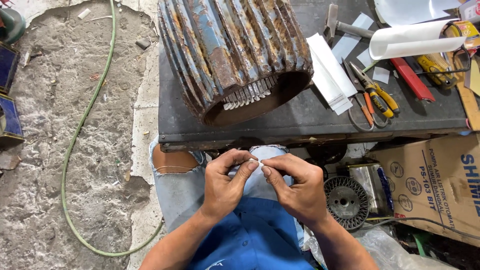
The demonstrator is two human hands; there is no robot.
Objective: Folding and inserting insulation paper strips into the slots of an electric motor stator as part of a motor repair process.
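Grip: left hand and right hand pinch small white paper strip between fingertips.
Axis: too hidden to tell.
Position: below workbench front edge.
Nearby: rusty blue ribbed motor stator.

Bright even daylight, sharp focus (edges bowed)

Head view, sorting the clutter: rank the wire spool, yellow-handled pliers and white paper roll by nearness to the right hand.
From the right hand:
1. Wire spool, just right of it, below the bench.
2. Yellow-handled pliers, on the bench, up right.
3. White paper roll, far right corner.
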